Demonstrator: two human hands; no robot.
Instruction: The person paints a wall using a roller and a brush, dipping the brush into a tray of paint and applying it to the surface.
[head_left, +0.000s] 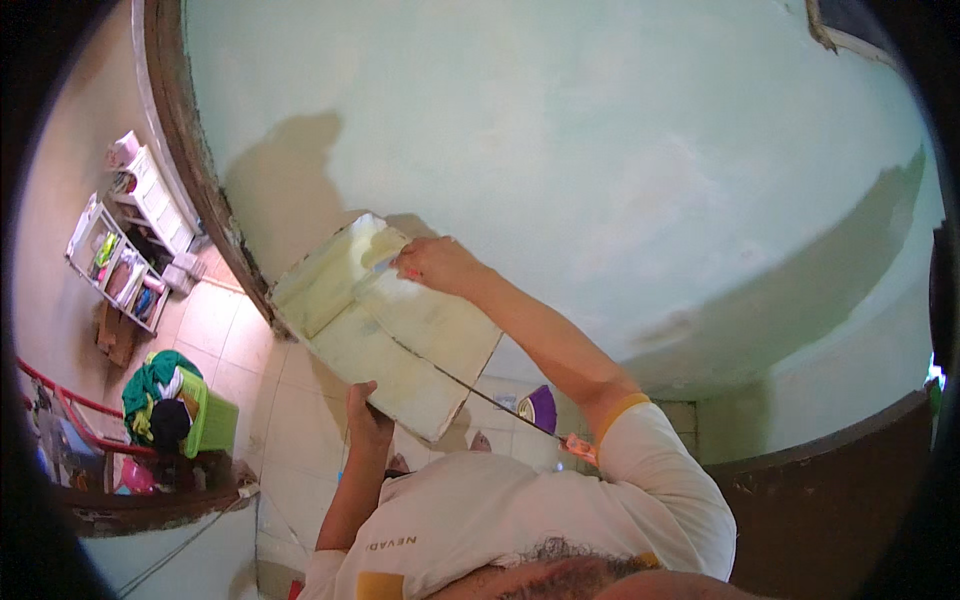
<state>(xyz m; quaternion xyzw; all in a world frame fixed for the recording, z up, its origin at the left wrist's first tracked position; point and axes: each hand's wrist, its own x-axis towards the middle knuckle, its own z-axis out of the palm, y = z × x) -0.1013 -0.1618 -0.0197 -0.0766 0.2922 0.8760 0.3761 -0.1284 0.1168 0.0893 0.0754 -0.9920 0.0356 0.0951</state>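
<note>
My left hand (370, 420) grips the near lower edge of a large pale board (442, 337), thumb on its upper face. The board is tilted, with a raised part along its far left side, smears on its surface and a dark line across it. Near the board's far edge, my right hand (433, 264) is closed around a small tool whose pale blue blade (384, 263) shows at the fingers and touches or nearly touches the board. The tool's handle is hidden in the fist.
A pale green wall (570, 150) rises beyond the board. At the left stand a doorway frame (202, 165), a white shelf rack (120, 262) and a green laundry basket (214, 416) with clothes. A purple and white object (538, 407) lies on the tiled floor (292, 420).
</note>
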